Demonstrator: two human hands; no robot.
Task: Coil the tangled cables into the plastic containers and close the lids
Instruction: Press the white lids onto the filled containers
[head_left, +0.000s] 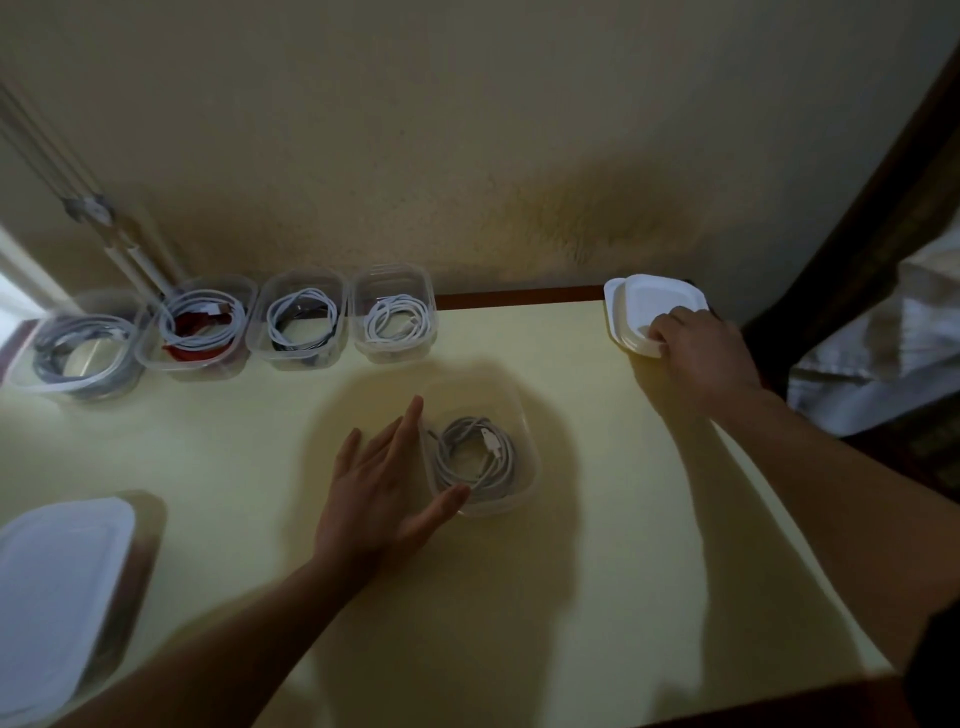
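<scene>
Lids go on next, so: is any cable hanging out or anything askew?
Nothing stands out. The cable lies coiled inside the near container, and the four back containers look equally tidy.

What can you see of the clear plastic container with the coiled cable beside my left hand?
It is a clear, rounded-rectangular plastic container, lidless and upright on the pale yellow table. One coiled grey-white cable lies inside, a connector showing on top. The left hand touches its left wall with straight fingers, thumb at its near corner.
</scene>
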